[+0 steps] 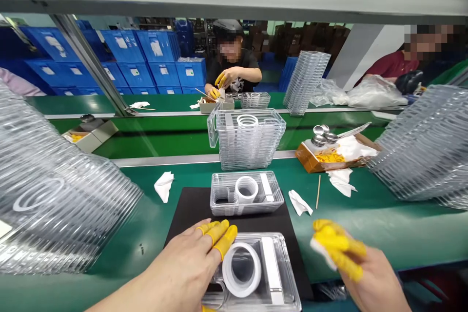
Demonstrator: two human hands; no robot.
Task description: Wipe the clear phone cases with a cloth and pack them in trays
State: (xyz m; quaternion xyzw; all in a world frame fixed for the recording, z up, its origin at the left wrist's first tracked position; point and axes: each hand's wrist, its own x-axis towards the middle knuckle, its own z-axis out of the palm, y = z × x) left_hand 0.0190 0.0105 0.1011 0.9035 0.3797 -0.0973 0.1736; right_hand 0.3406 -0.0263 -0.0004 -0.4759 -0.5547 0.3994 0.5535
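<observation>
My left hand (197, 258), with yellow finger cots, grips the left side of a clear plastic tray (290, 273). Its fingers lie along the tray's upper left, and the thumb shows only at the bottom edge. Inside the tray are a white ring (226, 282) and a white strip (271, 268). To the right, apart from the tray, my right hand (351, 258) pinches a white wipe (323, 253) in yellow-covered fingers, slightly blurred. Just beyond the near tray, a small stack of similar trays (252, 208) sits on a black mat (193, 204).
Tall stacks of clear trays stand at left (66, 195) and right (420, 141), with another stack (248, 146) ahead. A cardboard box (309, 160) holds metal-lidded containers and yellow finger cots. Crumpled wipes (164, 186) and a wooden stick (318, 191) lie about. A co-worker (234, 63) sits opposite.
</observation>
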